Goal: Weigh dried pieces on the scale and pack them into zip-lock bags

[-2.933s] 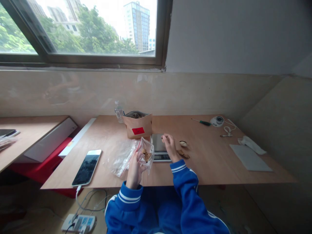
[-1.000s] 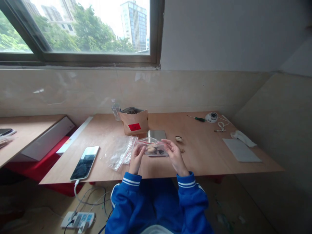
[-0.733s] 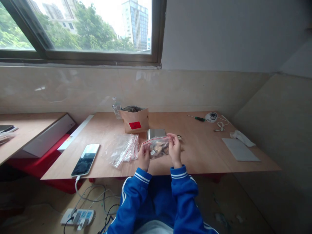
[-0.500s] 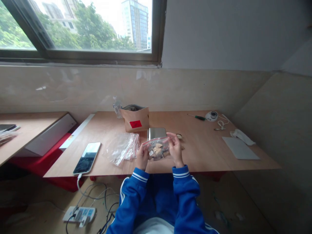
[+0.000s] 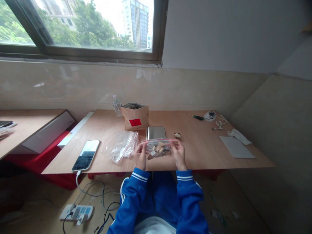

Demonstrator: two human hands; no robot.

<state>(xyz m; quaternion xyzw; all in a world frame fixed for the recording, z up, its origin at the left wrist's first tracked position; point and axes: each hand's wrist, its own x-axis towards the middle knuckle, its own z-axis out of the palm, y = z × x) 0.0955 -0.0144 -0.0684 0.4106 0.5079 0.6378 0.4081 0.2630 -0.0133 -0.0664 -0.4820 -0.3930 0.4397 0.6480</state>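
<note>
A clear zip bag (image 5: pixel 159 149) with a red strip along its top hangs level between my two hands, over the table's near edge. Inside it lie several brownish dried slices and a small white packet. My left hand (image 5: pixel 140 155) pinches the bag's left end, and my right hand (image 5: pixel 178 153) pinches the right end. Just beyond the bag sits a flat silver scale-like box (image 5: pixel 156 133). A small pale slice (image 5: pixel 177 135) with a dark edge rests to its right. Near my left hand lies a pile of empty clear zip bags (image 5: pixel 123 146).
An open brown paper pouch (image 5: pixel 135 118) with a red label stands behind, beside a plastic bottle (image 5: pixel 117 105). A phone (image 5: pixel 86 155) charges at left. To the right are a screwdriver (image 5: pixel 198 117), a white dome camera (image 5: pixel 210 116), a white sheet (image 5: pixel 236 148) and a crumpled tissue (image 5: pixel 239 136).
My right hand has moved slightly right and down, drawing the bag's top edge out straighter. The pale slice beyond it now shows more fully.
</note>
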